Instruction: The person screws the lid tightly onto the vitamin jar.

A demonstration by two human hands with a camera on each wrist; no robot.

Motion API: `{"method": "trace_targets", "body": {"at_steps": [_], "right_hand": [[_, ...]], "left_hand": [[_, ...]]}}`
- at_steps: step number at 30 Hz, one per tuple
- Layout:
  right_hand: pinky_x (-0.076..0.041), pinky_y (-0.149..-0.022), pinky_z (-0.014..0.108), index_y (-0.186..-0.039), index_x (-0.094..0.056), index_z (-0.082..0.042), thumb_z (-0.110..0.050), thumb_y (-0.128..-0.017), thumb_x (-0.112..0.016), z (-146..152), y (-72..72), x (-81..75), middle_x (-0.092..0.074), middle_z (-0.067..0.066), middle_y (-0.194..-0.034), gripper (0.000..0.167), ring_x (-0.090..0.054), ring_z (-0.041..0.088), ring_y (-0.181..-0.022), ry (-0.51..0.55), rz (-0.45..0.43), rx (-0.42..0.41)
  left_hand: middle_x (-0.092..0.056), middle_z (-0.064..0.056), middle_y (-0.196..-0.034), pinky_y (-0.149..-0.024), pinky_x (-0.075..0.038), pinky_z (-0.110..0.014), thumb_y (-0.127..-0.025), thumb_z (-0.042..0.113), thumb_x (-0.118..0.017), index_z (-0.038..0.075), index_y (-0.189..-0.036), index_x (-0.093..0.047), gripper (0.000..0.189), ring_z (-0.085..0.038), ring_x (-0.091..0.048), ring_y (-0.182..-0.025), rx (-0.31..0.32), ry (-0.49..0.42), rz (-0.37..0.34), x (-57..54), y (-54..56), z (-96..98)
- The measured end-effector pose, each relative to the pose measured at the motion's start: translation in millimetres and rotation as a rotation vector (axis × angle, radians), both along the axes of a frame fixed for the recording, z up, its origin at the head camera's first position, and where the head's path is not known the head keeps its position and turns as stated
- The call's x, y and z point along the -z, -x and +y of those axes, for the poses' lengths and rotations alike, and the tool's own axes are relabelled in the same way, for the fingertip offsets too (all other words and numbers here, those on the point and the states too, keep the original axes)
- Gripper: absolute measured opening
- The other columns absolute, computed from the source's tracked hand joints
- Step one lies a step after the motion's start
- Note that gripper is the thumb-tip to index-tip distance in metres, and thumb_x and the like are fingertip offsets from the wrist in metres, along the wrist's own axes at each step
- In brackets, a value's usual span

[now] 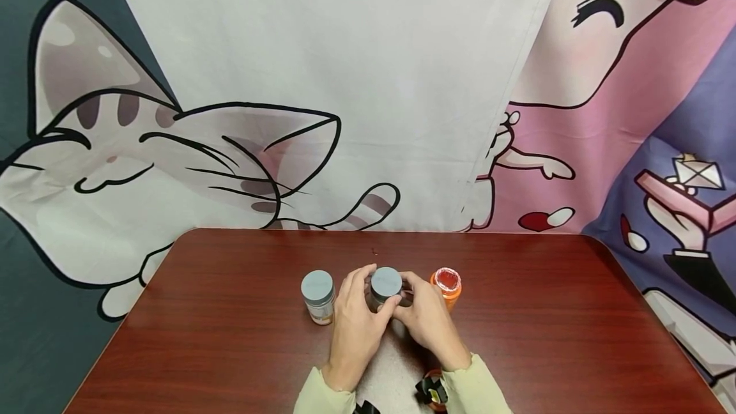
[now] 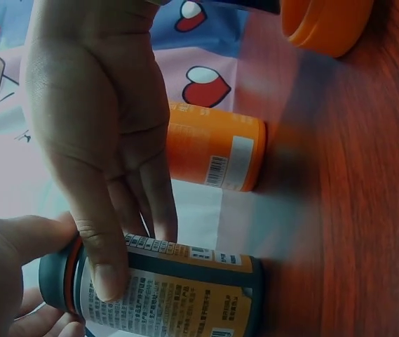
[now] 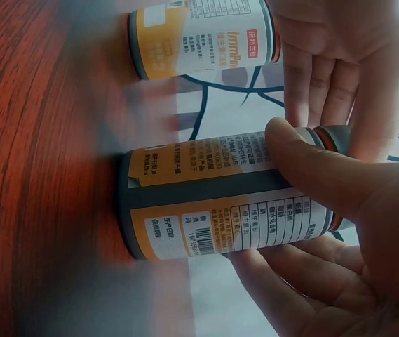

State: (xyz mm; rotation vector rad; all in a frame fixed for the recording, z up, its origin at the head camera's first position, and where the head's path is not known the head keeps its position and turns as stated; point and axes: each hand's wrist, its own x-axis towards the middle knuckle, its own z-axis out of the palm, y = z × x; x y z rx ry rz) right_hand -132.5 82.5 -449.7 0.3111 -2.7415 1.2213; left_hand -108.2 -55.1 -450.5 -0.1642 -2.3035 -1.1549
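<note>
Both hands grasped the middle bottle [image 3: 227,193], upright near the table's [image 1: 546,312] far edge: the left hand [image 1: 358,318] held its lid [image 1: 386,282], the right hand [image 1: 428,315] its body. A matching bottle [image 1: 319,296] stood just left; an orange bottle [image 1: 452,296], partly blocked by the right hand, stood right. A black wrist device [image 1: 430,390] partly hid a hollow orange piece [image 2: 343,31].

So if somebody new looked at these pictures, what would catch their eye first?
Probably the big cartoon cat, on the left of the head view, behind the table. Next would likely be the left hand and right hand, lower middle, gripping the middle bottle. Then perhaps the bright orange bottle, partly hidden by the right hand.
</note>
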Motion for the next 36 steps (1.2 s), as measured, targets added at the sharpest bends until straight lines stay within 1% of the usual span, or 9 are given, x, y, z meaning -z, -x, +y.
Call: {"method": "trace_targets", "body": {"at_steps": [3, 6, 10, 12, 17, 22, 25, 29, 36], "right_hand": [[-0.056, -0.079, 0.040, -0.114, -0.070, -0.007, -0.011, -0.077, -0.084, 0.0, -0.4, -0.1, -0.075, 0.005, -0.102, 0.040, -0.070, 0.019, -0.090, -0.007, -0.004, -0.001], [-0.053, -0.084, 0.043, -0.115, -0.070, -0.008, -0.012, -0.078, -0.084, -0.1, -0.6, -0.6, -0.075, 0.004, -0.102, 0.040, -0.070, 0.021, -0.092, -0.021, -0.005, 0.001], [-0.053, -0.084, 0.044, -0.115, -0.070, -0.007, -0.011, -0.077, -0.084, -0.2, -0.6, -1.0, -0.075, 0.005, -0.101, 0.040, -0.070, 0.022, -0.092, -0.033, 0.010, -0.007], [-0.055, -0.081, 0.042, -0.114, -0.070, -0.007, -0.010, -0.077, -0.084, -0.1, -0.6, -1.1, -0.074, 0.005, -0.101, 0.040, -0.070, 0.022, -0.091, -0.033, 0.018, -0.013], [-0.056, -0.080, 0.041, -0.114, -0.069, -0.008, -0.010, -0.076, -0.085, 0.6, -0.5, -0.9, -0.075, 0.005, -0.101, 0.040, -0.071, 0.023, -0.093, -0.033, 0.023, -0.024], [-0.056, -0.081, 0.043, -0.115, -0.069, -0.009, -0.011, -0.078, -0.085, 0.4, -1.0, -1.0, -0.074, 0.006, -0.102, 0.040, -0.070, 0.023, -0.095, -0.030, 0.008, -0.030], [-0.056, -0.082, 0.044, -0.115, -0.068, -0.008, -0.011, -0.078, -0.084, 0.0, -1.6, -1.8, -0.074, 0.006, -0.103, 0.040, -0.070, 0.024, -0.096, -0.026, 0.001, -0.028], [-0.056, -0.083, 0.044, -0.115, -0.069, -0.007, -0.011, -0.078, -0.084, -1.4, -2.0, -1.3, -0.074, 0.007, -0.103, 0.040, -0.070, 0.024, -0.097, -0.024, 0.000, -0.017], [-0.057, -0.082, 0.045, -0.117, -0.068, -0.003, -0.011, -0.077, -0.085, -5.7, -2.8, -2.4, -0.074, 0.012, -0.105, 0.045, -0.071, 0.028, -0.095, -0.029, 0.008, 0.009]], "left_hand": [[-0.068, -0.007, -0.116, -0.081, -0.054, -0.037, -0.072, 0.018, -0.092, 0.006, -0.125, -0.063, 0.061, -0.022, -0.065, -0.101, -0.006, 0.014, 0.004, -0.3, 0.5, 0.3], [-0.070, -0.007, -0.113, -0.080, -0.052, -0.039, -0.073, 0.017, -0.091, 0.006, -0.123, -0.063, 0.059, -0.022, -0.063, -0.103, 0.003, 0.029, 0.001, -1.3, 1.0, 0.2], [-0.071, -0.008, -0.109, -0.078, -0.051, -0.040, -0.074, 0.016, -0.090, 0.006, -0.122, -0.062, 0.056, -0.024, -0.063, -0.103, 0.031, 0.030, -0.011, -2.1, 1.4, -0.8], [-0.070, -0.008, -0.108, -0.078, -0.051, -0.039, -0.076, 0.016, -0.089, 0.006, -0.122, -0.061, 0.055, -0.024, -0.062, -0.101, 0.051, 0.028, -0.015, -2.0, 1.5, -1.7], [-0.065, -0.008, -0.117, -0.086, -0.050, -0.041, -0.079, 0.014, -0.087, 0.006, -0.117, -0.055, 0.050, -0.023, -0.060, -0.106, 0.108, 0.028, -0.012, -1.4, 1.8, -4.0], [-0.063, -0.007, -0.124, -0.091, -0.049, -0.041, -0.079, 0.013, -0.086, 0.006, -0.113, -0.055, 0.047, -0.024, -0.059, -0.112, 0.129, 0.040, -0.001, -1.7, 1.9, -5.6], [-0.064, -0.008, -0.120, -0.089, -0.050, -0.042, -0.079, 0.013, -0.086, 0.006, -0.118, -0.055, 0.050, -0.024, -0.059, -0.109, 0.125, 0.043, -0.017, -2.8, 1.6, -5.7], [-0.066, -0.010, -0.116, -0.087, -0.052, -0.039, -0.079, 0.014, -0.086, 0.003, -0.129, -0.055, 0.060, -0.023, -0.061, -0.107, 0.113, 0.027, -0.056, -4.7, 1.2, -5.9], [-0.065, -0.009, -0.123, -0.090, -0.051, -0.040, -0.079, 0.016, -0.087, 0.001, -0.139, -0.052, 0.071, -0.024, -0.061, -0.108, 0.096, 0.021, -0.099, -7.8, 1.1, -8.0]]}}
